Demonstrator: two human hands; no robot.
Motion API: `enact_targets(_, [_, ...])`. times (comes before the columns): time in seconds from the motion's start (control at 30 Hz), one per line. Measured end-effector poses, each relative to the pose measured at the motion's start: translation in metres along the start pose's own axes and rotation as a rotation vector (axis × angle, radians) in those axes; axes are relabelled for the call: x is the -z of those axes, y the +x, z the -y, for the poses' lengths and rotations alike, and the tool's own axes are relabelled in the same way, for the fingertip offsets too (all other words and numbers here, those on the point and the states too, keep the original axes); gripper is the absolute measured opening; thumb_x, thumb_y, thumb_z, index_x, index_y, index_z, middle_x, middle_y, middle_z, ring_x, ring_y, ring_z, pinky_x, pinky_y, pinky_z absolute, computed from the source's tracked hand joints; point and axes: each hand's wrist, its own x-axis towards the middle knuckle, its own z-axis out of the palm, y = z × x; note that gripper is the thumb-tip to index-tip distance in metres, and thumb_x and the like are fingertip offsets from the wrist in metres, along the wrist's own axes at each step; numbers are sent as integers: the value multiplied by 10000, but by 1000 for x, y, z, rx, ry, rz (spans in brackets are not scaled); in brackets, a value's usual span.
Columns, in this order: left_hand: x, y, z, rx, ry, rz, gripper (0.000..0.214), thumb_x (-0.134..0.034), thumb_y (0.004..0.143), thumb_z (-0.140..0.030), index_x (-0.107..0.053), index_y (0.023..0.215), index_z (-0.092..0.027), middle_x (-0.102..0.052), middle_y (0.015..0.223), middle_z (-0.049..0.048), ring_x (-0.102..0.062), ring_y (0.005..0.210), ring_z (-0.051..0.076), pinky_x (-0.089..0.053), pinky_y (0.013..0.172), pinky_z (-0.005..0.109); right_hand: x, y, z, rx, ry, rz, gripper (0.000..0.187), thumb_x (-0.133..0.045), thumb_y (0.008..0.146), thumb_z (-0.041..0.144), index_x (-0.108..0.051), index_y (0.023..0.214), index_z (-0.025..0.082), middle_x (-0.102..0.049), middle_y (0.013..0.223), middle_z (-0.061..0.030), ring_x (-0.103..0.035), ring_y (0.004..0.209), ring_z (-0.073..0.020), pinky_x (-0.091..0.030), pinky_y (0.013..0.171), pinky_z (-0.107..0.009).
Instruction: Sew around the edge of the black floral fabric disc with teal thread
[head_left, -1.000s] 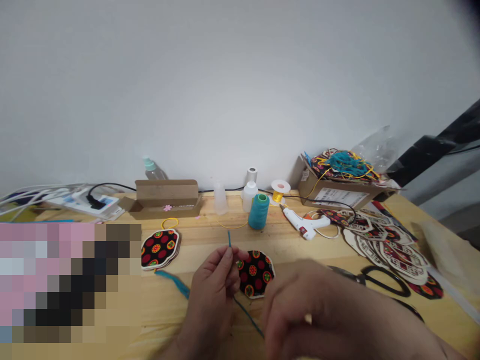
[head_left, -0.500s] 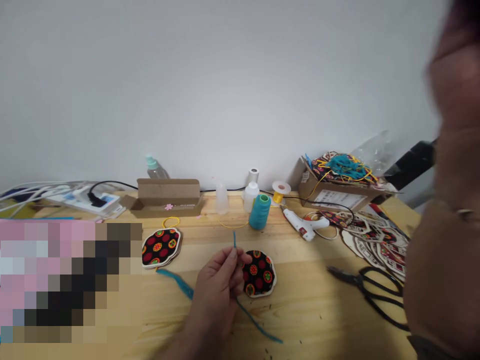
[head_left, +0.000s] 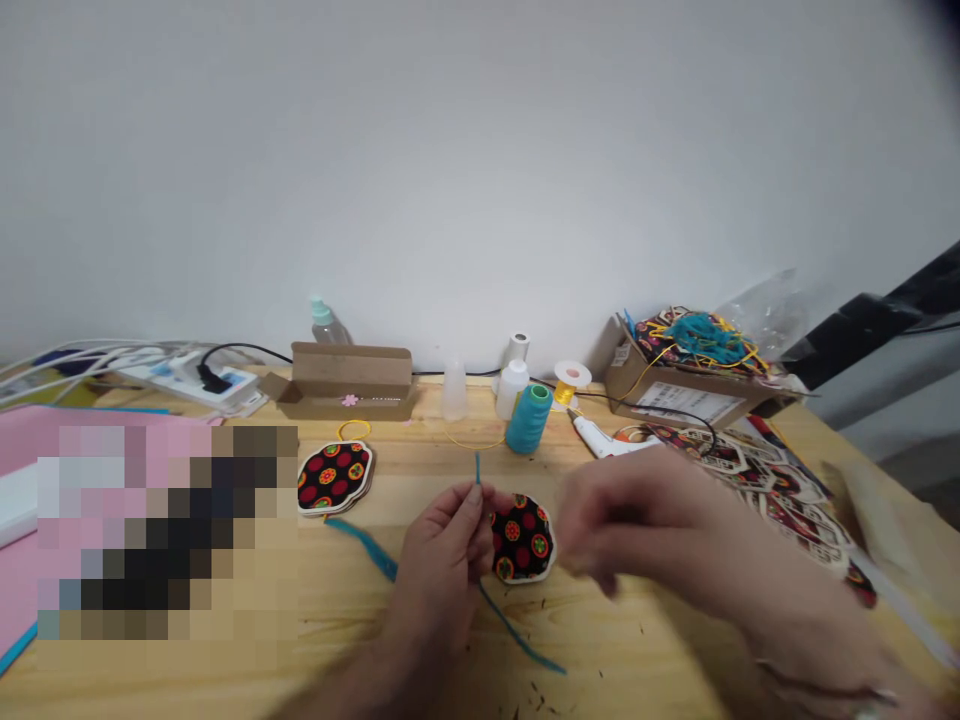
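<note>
A pale wooden surface (head_left: 420, 470) runs along the wall, and at its far edge sit an open brown carton (head_left: 346, 381), small white bottles (head_left: 512, 382), a teal thread cone (head_left: 530, 418) and a glue gun (head_left: 600, 437) (half hidden by a hand). A cardboard box (head_left: 694, 395) of tangled cord stands toward the far right corner with patterned cut-outs (head_left: 772, 475) spread before it. Two floral fabric patches (head_left: 334, 476) (head_left: 524, 538) and a teal cord (head_left: 517, 635) lie mid-surface, and a pink sheet (head_left: 30, 450) covers the left edge.
</note>
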Motion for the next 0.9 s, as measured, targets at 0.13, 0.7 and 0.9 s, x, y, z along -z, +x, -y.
enact_targets(0.13, [0, 0, 3, 15, 66, 43, 197, -617, 767, -286, -639, 770, -90, -377, 436, -81, -201, 399, 22, -175, 395, 152, -22, 26, -37, -10, -61, -169, 82, -666, 666, 128, -703, 614, 180, -534, 720, -7, -525, 691, -119, -427, 643, -259])
enact_targets(0.7, [-1, -2, 11, 88, 268, 71, 184, -647, 724, -314, -619, 713, -133, -393, 458, -74, -244, 402, 39, -157, 395, 170, -23, 36, -69, -227, 442, -288, 179, -721, 586, 307, -693, 659, 146, -616, 585, -3, -516, 538, -107, -410, 542, -246])
enact_targets(0.9, [1, 0, 13, 89, 284, 15, 205, -674, 695, -330, -608, 718, -137, -387, 464, -81, -249, 393, 33, -145, 389, 162, -19, 36, -71, -233, 493, -320, 221, -732, 573, 322, -702, 701, 145, -667, 660, -28, -547, 594, -119, -416, 601, -260])
